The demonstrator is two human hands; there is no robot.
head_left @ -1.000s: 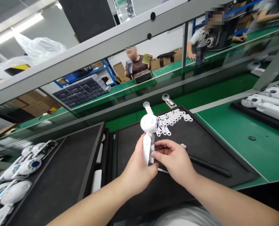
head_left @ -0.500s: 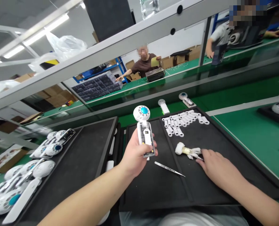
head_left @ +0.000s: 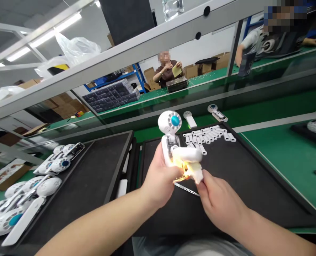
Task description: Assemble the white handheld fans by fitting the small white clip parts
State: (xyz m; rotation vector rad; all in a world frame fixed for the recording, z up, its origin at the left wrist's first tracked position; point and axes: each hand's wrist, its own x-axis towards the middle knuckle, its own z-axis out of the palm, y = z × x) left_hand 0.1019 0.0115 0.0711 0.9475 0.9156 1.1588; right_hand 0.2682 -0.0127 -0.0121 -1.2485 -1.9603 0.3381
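My left hand (head_left: pixel 160 179) is closed around a white handheld fan (head_left: pixel 170 122) with a round slotted head and a blue centre. The fan stands upright, head at the top, its body partly hidden by my fingers. Between the fingertips of my right hand (head_left: pixel 219 201) is the end of a white padded tool (head_left: pixel 188 154) with a rounded head and loose white strips. Its head lies across the front of the fan's body, where a bright yellow-orange glow shows. Whether the two touch is unclear. Metal tweezers (head_left: pixel 187 188) lie on the black tray below, partly covered by my hands.
Several small white covers (head_left: pixel 207 135) lie at the back of the black tray (head_left: pixel 253 185). Two more fans, one a white fan (head_left: pixel 191 121), lie beyond it. The left tray (head_left: pixel 94 167) carries several fans. A co-worker (head_left: pixel 168 71) sits across the bench.
My right hand has lifted the padded tool from the tray and brought it left to the fan. The glow has appeared there. The fan head has turned slightly rightward.
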